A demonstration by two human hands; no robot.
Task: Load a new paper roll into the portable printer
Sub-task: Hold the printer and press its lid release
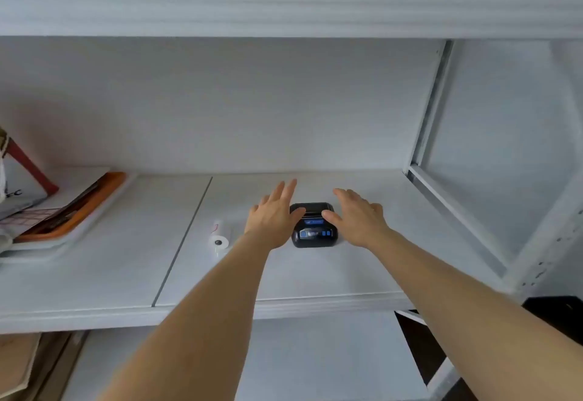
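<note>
at frame centre, a black portable printer [314, 225] sits on a white shelf [126, 274] between two hands.
left hand [274, 216] and right hand [358, 217] flank it, fingers spread, gripping nothing; paper roll [219, 236] lies just left.

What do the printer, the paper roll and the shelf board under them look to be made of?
Printer: probably moulded plastic, black, semi-gloss; rounded corners catch soft highlights, and the front panel has blue markings.
Paper roll: white paper wound on a small dark core, matte; likely receipt-type paper, though that cannot be confirmed.
Shelf board: white, smooth, faintly streaked; could be laminate or painted metal, the look leaves it open.
</note>
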